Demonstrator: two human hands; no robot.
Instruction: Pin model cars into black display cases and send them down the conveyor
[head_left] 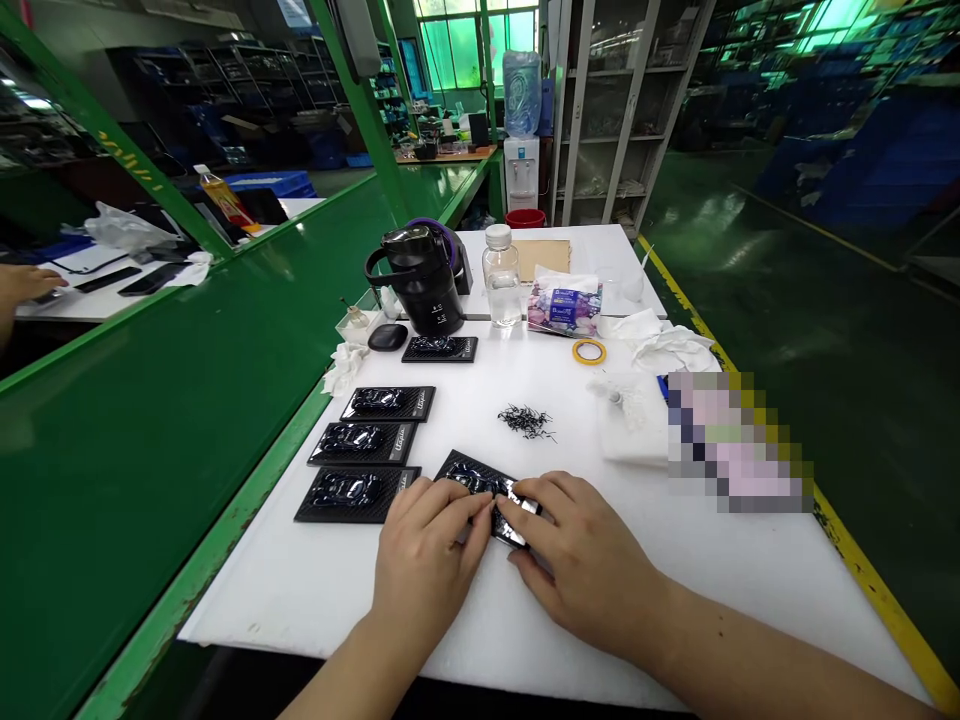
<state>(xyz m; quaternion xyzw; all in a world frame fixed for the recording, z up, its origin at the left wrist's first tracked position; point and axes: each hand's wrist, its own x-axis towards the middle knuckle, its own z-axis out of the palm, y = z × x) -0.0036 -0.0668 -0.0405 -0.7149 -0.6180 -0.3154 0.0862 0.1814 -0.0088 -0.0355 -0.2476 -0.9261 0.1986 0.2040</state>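
A black patterned plate [515, 532] carrying a glossy dark model car [471, 474] lies slanted on the white table before me. My left hand [431, 545] is at its left side, thumb and index finger pinched together over the car's near end; whatever is between them is too small to make out. Around the plate's right end my right hand [581, 550] is closed, index fingertip beside the left one and thumb at the near edge. Fingers cover part of the car and the plate's silvery label. Just beyond lies a pile of small black pieces [527, 421].
Similar plates with cars [360, 492] stand in a column at left, with another plate [440, 348] farther back. Behind are a black jug [420, 280], a clear bottle [501, 277], a tissue pack [564, 303] and yellow tape [589, 351]. Another person's hand [26, 285] shows far left.
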